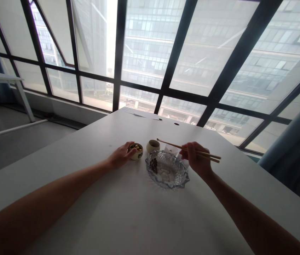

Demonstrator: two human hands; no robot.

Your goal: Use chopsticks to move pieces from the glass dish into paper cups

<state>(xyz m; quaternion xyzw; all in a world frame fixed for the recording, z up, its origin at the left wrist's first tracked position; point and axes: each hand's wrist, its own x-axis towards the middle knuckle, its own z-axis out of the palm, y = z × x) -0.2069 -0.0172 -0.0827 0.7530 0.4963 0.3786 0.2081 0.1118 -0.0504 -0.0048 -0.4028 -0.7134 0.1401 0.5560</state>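
My left hand [121,155] is wrapped around the side of a small beige cup [138,156] with dark lettering. Light-brown pieces that look like nuts [136,147] fill the cup. In my right hand [196,157] is a pair of chopsticks [175,145], pointing left. Their tips are over the far side of a second beige cup [153,148], with a small dark bit at the end that I cannot make out. In front stands a scalloped clear glass bowl [169,177], with dark brown pieces [154,165] at its left side. A white container [171,149] behind it is partly hidden.
Everything stands on a white table [107,212]. A flat sheet [142,115] and two dark holes, one a cable hole [176,124], are near its far edge. Tall windows rise beyond, with a blue curtain [293,152] at right and another white table [4,77] at left.
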